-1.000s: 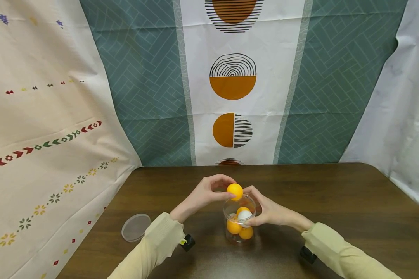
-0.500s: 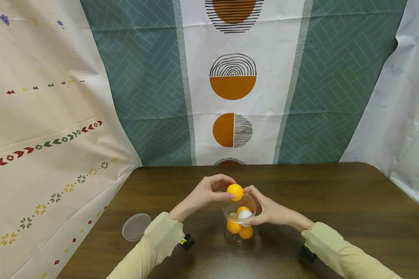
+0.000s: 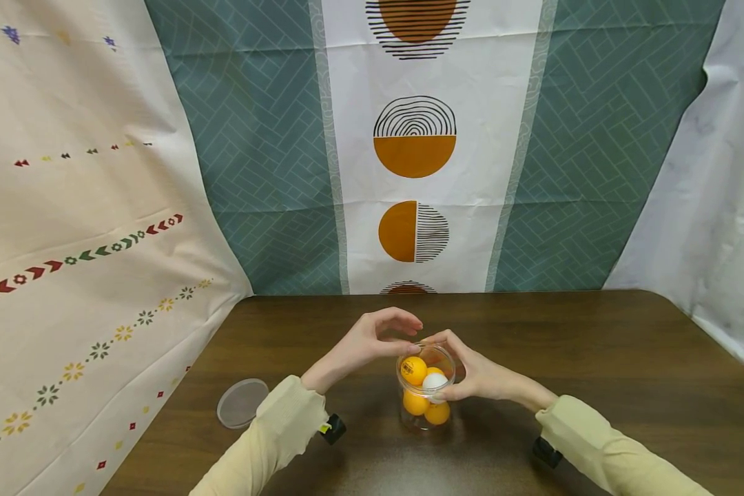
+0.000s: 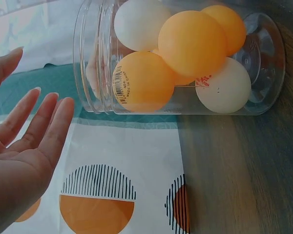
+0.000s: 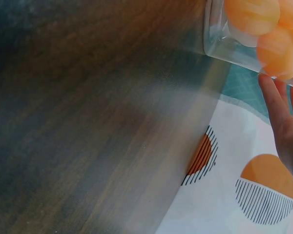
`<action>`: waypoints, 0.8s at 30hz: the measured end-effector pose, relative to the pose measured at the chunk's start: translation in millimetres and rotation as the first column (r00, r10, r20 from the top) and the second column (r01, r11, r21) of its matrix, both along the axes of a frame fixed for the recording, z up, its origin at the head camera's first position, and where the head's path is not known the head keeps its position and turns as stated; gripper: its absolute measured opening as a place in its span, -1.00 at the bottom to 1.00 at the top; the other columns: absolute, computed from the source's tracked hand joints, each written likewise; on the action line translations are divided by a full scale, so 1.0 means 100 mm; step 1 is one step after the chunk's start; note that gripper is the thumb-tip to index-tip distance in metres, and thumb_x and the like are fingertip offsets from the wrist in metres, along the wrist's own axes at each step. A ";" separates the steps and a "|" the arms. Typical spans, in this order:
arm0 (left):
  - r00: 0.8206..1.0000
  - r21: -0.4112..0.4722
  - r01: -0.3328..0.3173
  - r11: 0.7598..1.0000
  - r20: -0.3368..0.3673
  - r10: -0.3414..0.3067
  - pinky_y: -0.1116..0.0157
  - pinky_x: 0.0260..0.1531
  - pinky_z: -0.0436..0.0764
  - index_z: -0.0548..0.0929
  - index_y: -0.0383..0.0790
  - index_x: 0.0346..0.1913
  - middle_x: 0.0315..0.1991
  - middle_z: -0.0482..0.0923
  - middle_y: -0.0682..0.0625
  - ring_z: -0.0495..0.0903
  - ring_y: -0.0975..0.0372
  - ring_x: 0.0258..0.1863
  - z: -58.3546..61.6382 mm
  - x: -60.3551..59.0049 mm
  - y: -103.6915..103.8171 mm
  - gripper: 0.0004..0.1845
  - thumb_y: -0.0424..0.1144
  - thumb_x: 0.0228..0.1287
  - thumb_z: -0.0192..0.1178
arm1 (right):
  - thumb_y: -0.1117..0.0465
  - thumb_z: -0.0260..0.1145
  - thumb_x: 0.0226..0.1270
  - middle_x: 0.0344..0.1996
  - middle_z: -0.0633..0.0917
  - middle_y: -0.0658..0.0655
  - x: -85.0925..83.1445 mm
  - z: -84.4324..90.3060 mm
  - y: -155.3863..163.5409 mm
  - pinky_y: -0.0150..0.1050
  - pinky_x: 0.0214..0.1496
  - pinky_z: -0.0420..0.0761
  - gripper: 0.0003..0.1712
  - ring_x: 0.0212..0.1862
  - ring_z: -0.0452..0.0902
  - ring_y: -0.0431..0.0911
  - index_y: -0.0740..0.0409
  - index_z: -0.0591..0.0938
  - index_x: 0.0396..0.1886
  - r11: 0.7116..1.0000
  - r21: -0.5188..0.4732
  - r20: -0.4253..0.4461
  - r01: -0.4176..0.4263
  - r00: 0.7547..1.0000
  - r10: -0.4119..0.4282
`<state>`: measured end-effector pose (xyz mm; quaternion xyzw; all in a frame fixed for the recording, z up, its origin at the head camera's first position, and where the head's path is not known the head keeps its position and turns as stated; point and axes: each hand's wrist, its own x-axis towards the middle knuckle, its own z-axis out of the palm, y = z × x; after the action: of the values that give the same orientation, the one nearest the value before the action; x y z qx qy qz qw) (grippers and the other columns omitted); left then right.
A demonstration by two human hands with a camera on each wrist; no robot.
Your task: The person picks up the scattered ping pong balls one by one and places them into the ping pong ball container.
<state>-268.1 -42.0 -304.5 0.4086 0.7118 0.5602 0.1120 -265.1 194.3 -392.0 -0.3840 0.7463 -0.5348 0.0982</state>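
A clear plastic jar (image 3: 407, 419) stands upright on the table with orange and white ping-pong balls inside. The topmost orange ping-pong ball (image 3: 413, 370), with black print, lies just under the rim; beside it is a white ping-pong ball (image 3: 435, 384). Over the jar's mouth, my left hand (image 3: 372, 339) has its fingers spread and holds nothing; the left wrist view shows the fingers (image 4: 46, 124) apart, outside the opening. My right hand (image 3: 485, 375) grips the jar near its top from the right, thumb in front and fingers behind. In the right wrist view, its fingers (image 5: 273, 97) touch the jar's side.
A round translucent lid (image 3: 242, 404) lies flat on the dark wooden table (image 3: 595, 351), left of the jar. Patterned cloths (image 3: 273, 172) hang behind the table and along both its sides. Each wrist carries a small black camera.
The left hand has let go of the orange ping-pong ball, which dropped into the jar onto the others. Its fingers have opened over the rim. The right hand keeps its grip on the jar.
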 end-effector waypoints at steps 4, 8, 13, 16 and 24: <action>1.000 0.001 -0.002 1.000 0.002 0.002 0.24 -0.10 0.47 0.46 -0.47 0.00 -0.03 0.43 -0.32 0.42 -0.04 -0.04 -0.01 0.00 0.00 -0.64 -0.47 0.11 0.21 | 0.20 0.38 0.04 0.11 0.35 0.14 0.00 0.01 -0.01 -0.02 -0.08 0.44 -0.21 0.07 0.31 0.06 0.07 0.13 0.20 1.000 -0.003 0.009 -0.004 1.000 0.004; 1.000 0.001 -0.012 1.000 0.000 0.012 0.24 -0.11 0.48 0.47 -0.47 -0.01 -0.04 0.46 -0.26 0.44 0.05 -0.06 -0.02 0.01 0.00 -0.64 -0.47 0.11 0.21 | 0.20 0.37 0.04 0.11 0.34 0.14 0.00 0.02 -0.01 -0.02 -0.07 0.44 -0.21 0.07 0.31 0.06 0.08 0.13 0.20 1.000 -0.009 0.005 -0.010 1.000 0.010; 1.000 -0.002 -0.027 1.000 0.010 0.027 0.24 -0.11 0.48 0.47 -0.46 -0.01 -0.07 0.49 -0.16 0.45 0.06 -0.06 -0.03 0.01 -0.01 -0.65 -0.47 0.11 0.21 | 0.19 0.38 0.04 0.13 0.34 0.11 -0.01 0.01 -0.01 -0.02 -0.07 0.43 -0.22 0.09 0.29 0.05 0.04 0.14 0.20 1.000 -0.010 0.006 -0.004 1.000 0.004; 0.999 -0.010 -0.039 0.999 0.002 0.039 0.24 -0.11 0.47 0.47 -0.45 -0.01 -0.08 0.50 -0.11 0.46 0.08 -0.07 -0.04 0.01 -0.01 -0.65 -0.45 0.11 0.21 | 0.20 0.38 0.04 0.13 0.35 0.09 -0.01 -0.01 0.00 -0.03 -0.06 0.44 -0.22 0.10 0.30 0.03 0.02 0.16 0.20 1.000 -0.012 0.003 0.006 1.000 -0.006; 0.998 0.001 -0.057 0.998 -0.033 0.057 0.08 -0.09 0.43 0.49 -0.42 -0.02 -0.10 0.51 -0.08 0.46 0.04 -0.07 -0.07 -0.02 -0.01 -0.66 -0.42 0.11 0.22 | 0.35 0.34 0.07 0.13 0.34 0.27 -0.01 -0.03 0.02 0.00 -0.05 0.46 -0.20 0.11 0.28 0.16 0.19 0.13 0.25 0.994 -0.099 -0.013 -0.055 0.998 0.054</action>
<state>-269.6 -42.9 -311.2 0.3972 0.7248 0.5566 0.0844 -266.3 196.8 -395.5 -0.4112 0.7084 -0.5666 0.0898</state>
